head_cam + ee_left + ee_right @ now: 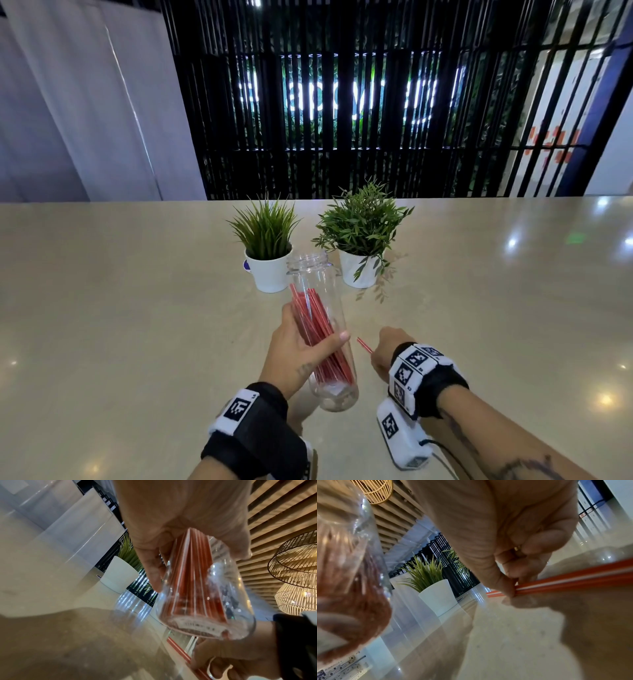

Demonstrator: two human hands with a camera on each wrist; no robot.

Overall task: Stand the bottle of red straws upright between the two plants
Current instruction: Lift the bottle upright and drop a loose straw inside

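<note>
Clear bottle [322, 329] gripped by left hand [294, 353]; right hand [385, 353] pinches 1 loose straw [364, 344]

It looks like a café or commercial lounge: a long polished beige bench [137, 308] with two potted plants [265, 246], a black slatted screen [342, 102] before a glowing sign, a wood-slat ceiling [274, 513] and woven wicker pendant lamps [298, 561].

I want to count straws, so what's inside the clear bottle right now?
A bundle of red straws lies inside the bottle, which the left hand holds tilted. Its grip covers part of the bundle, so the count is unclear.
</note>
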